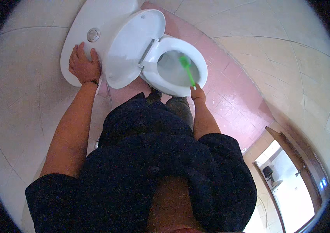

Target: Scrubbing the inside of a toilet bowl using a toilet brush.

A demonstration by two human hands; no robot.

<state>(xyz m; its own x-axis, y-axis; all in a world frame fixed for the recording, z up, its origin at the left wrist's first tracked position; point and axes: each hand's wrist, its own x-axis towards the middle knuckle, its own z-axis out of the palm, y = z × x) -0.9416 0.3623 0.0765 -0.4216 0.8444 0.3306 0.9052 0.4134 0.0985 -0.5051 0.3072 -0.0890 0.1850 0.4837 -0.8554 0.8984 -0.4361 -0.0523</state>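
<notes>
My right hand (198, 93) grips the end of a green toilet brush (188, 72). The brush's blurred head lies within the opening of a white toilet bowl (170, 74), under the ring of the toilet seat (201, 65). Raised behind the seat, the white lid (132, 49) leans toward the cistern. On top of the white cistern (77, 38) my left hand (85, 66) rests flat with its fingers spread, holding nothing. Just beyond those fingertips is a round metal flush button (93, 35).
Pink floor tiles (229, 87) surround the toilet, bordered by beige wall tiles (272, 58). A brown-framed doorway (284, 139) opens at the lower right. A small drain cover (244, 150) lies near the floor's edge. My legs stand close against the bowl.
</notes>
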